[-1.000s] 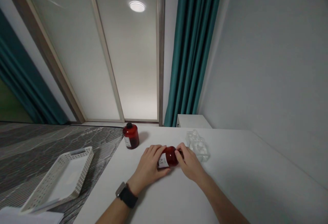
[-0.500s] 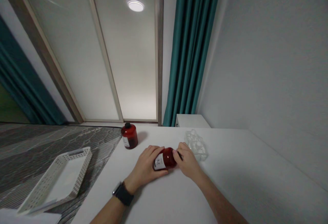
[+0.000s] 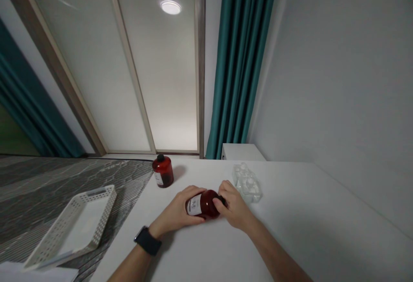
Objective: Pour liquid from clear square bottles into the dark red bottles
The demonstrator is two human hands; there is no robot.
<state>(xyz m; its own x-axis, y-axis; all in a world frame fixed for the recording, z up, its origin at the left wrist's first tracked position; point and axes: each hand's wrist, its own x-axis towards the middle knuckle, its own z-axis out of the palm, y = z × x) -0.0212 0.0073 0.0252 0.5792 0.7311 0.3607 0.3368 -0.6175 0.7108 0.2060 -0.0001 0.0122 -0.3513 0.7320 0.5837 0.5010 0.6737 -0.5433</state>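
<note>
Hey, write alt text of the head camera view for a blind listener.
A left hand holds a labelled dark red bottle sideways while the right hand grasps its black top. Farther back on the white table, a similar bottle stands upright at left; a clear object sits at right.

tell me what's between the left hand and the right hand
A labelled dark red bottle, its black cap toward the right hand; the head view shows it.
</note>
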